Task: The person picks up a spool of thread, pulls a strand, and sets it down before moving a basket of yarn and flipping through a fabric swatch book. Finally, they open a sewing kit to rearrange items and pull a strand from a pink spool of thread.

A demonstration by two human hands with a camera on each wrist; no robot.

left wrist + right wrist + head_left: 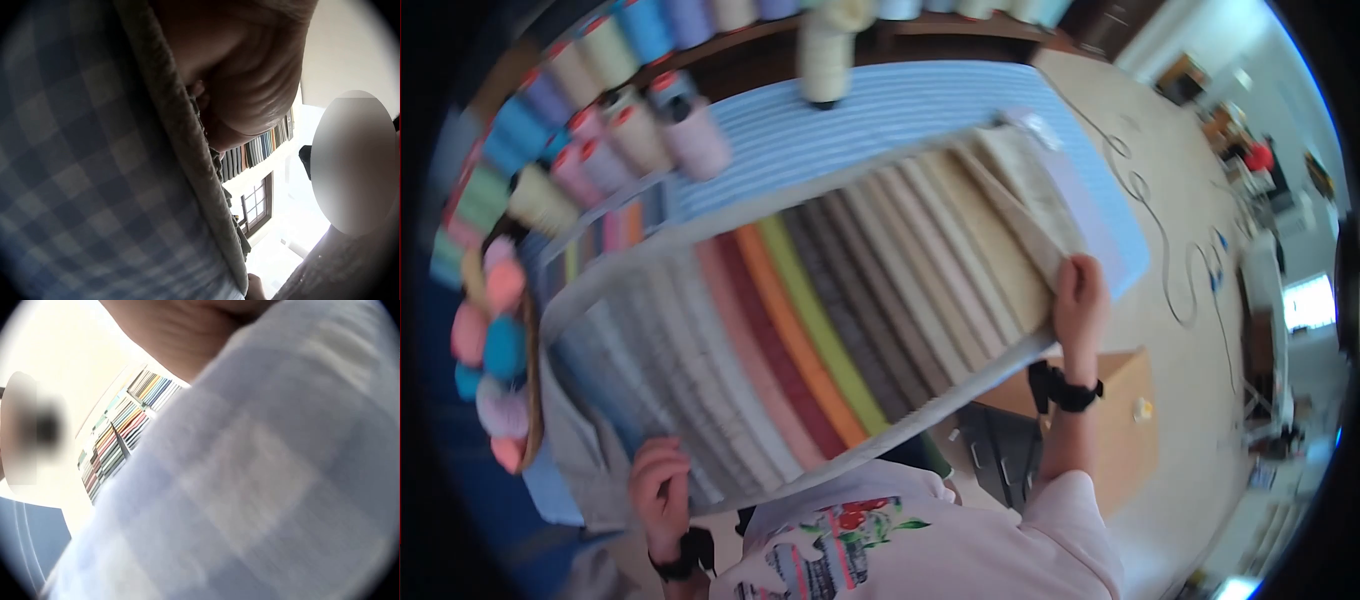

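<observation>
A long fabric swatch panel (800,300) with overlapping strips in grey, red, orange, green and beige is held up, tilted, in the head view. Grey edging (187,131) borders it, and blue-and-white check covers the side facing the wrist cameras. My left hand (660,490) grips its near edge at the left end, fingers folded over it. At the right end my right hand (1082,300) pinches the near corner, thumb and fingers curled. Some strips there lift and fold back. In the right wrist view the checked cloth (250,481) hides most of the right hand.
Under the panel lies a table with a blue striped cloth (900,95). Cones of thread (695,140) stand at the back left, beside a basket (532,380) of yarn balls. A wooden cabinet (1120,440) is at the right, and a cable (1165,240) runs over the floor.
</observation>
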